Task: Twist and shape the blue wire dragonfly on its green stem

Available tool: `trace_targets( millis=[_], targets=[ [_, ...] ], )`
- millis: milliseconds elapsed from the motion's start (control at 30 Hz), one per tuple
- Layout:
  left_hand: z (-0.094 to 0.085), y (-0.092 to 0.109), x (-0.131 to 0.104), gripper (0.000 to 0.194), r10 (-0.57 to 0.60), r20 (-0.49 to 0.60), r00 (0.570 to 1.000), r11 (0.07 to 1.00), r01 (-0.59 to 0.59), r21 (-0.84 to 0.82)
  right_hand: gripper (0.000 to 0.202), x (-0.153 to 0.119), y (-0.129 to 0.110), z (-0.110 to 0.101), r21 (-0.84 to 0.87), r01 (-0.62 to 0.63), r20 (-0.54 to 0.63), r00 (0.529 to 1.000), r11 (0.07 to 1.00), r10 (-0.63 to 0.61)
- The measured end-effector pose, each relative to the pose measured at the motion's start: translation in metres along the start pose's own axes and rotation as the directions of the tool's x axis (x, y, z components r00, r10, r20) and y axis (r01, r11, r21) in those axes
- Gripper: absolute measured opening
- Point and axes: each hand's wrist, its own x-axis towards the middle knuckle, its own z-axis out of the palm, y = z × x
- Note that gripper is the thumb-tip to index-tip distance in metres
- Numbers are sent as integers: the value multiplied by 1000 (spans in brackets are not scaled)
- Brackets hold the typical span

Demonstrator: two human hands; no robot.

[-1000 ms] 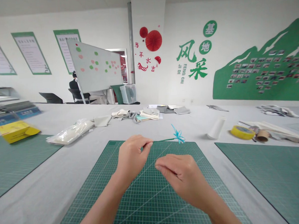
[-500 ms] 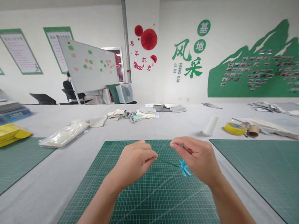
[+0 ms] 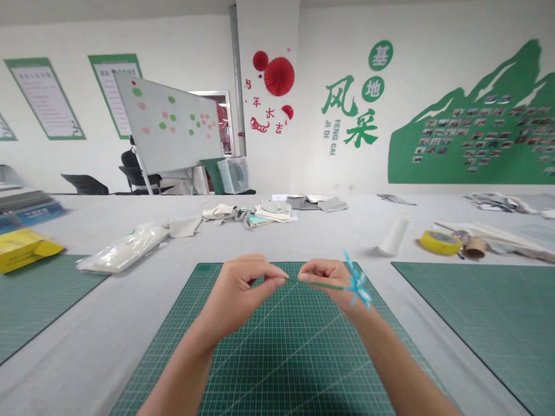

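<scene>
Flower point(image 3: 357, 286) right of centre, lower half; likely light, petals fragile, stem point(image 3: 325, 285) bendy: hold stem. Right hand point(image 3: 339, 299) pinches stem; left hand point(image 3: 242, 290) fingertips pressed together, can't tell if gripping stem tip.

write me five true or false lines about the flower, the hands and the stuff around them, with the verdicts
1. The blue flower sits at one end of a green stem. True.
2. The flower lies flat on the cutting mat. False: it is held up, in front of the right hand.
3. The left hand has its thumb and forefinger spread wide. False: their tips are brought together.
4. The yellow tape roll is in the right half of the picture. True.
5. The yellow box is beside the tape roll. False: it is at the far left.
</scene>
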Motion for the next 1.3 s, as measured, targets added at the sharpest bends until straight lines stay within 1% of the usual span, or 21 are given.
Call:
trace_targets(
  millis=[67, 100, 200, 300, 433, 500, 600, 700, 800, 900, 1000, 1100, 1167, 1233, 1300],
  targets=[
    [2, -6, 2, 17, -57, -136, 989, 998, 59, 17, 22, -2, -2, 9, -37, 15, 33, 999, 999, -13],
    [2, -9, 2, 17, -84, -183, 980, 996, 90, 21, 20, -4, -4, 13, -71, 37, 50, 998, 997, -34],
    [4, -16, 4, 17, -157, -270, 950, 986, 165, 7, 17, -12, -16, 23, -215, 128, 99, 989, 968, -109],
    [6, -18, 4, 17, -187, -304, 934, 981, 196, 0, 16, -22, -30, 29, -357, 211, 126, 976, 910, -177],
    [8, -18, 5, 18, -189, -317, 929, 977, 211, 34, 19, -34, -47, 32, -457, 331, 182, 943, 826, -277],
    [11, -18, 4, 18, -171, -315, 934, 976, 204, 74, 22, -39, -53, 32, -486, 362, 201, 932, 796, -301],
    [16, -17, 3, 18, -112, -303, 946, 972, 167, 164, 24, -45, -59, 31, -508, 385, 212, 923, 771, -321],
    [22, -16, 2, 19, -44, -269, 962, 950, 124, 287, 25, -49, -63, 29, -512, 396, 205, 918, 763, -339],
    [27, -15, 1, 19, -4, -210, 978, 907, 92, 412, 23, -51, -65, 26, -509, 393, 171, 918, 766, -358],
    [29, -13, 0, 19, 33, -104, 994, 866, 23, 499, 21, -51, -65, 19, -513, 376, 101, 919, 772, -381],
    [28, -10, 0, 21, 63, 24, 998, 837, -65, 543, 20, -49, -66, 10, -515, 352, 16, 916, 782, -402],
    [26, -7, 0, 23, 108, 169, 980, 832, -182, 524, 20, -47, -66, -1, -528, 317, -63, 911, 788, -408],
    [23, -5, -1, 25, 140, 246, 959, 854, -243, 460, 21, -44, -65, -9, -542, 288, -110, 907, 789, -407],
    [19, -1, -1, 26, 152, 287, 946, 895, -256, 367, 22, -41, -62, -16, -533, 262, -144, 909, 805, -391],
    [14, 2, -2, 25, 148, 314, 938, 939, -233, 254, 22, -36, -56, -22, -486, 227, -160, 926, 844, -342]
  ],
)
